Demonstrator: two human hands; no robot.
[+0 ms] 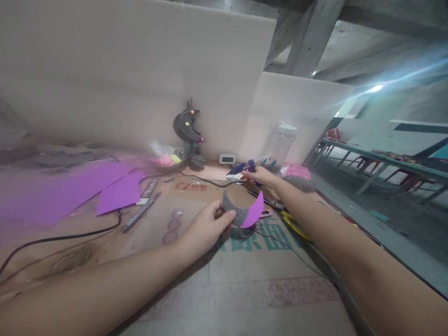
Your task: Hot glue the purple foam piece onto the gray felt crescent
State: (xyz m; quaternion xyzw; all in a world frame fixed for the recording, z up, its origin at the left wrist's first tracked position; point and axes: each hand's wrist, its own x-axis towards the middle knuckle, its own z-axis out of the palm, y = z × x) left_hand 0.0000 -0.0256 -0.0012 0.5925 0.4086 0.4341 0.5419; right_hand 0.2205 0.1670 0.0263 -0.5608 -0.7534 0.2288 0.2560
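My left hand (206,228) pinches a grey felt crescent (235,211) with a purple foam crescent (255,211) stuck to its right end, held just above the cardboard. Farther back, my right hand (262,176) is wrapped round the handle of a blue glue gun (241,168) that rests at the rear of the table, nozzle pointing left. Its black cord (199,178) trails left across the cardboard. A finished dark crescent ornament (188,126) dotted with coloured beads stands against the white back wall.
Purple foam sheets (119,192) lie at the left with a pen-like tool (140,212) and a black cable (63,237). Yellow-handled pliers (296,226) lie right of the crescent. A clear jar (283,142), a small clock (227,158) and pink material (297,170) sit at the back. The table's right edge drops to the floor.
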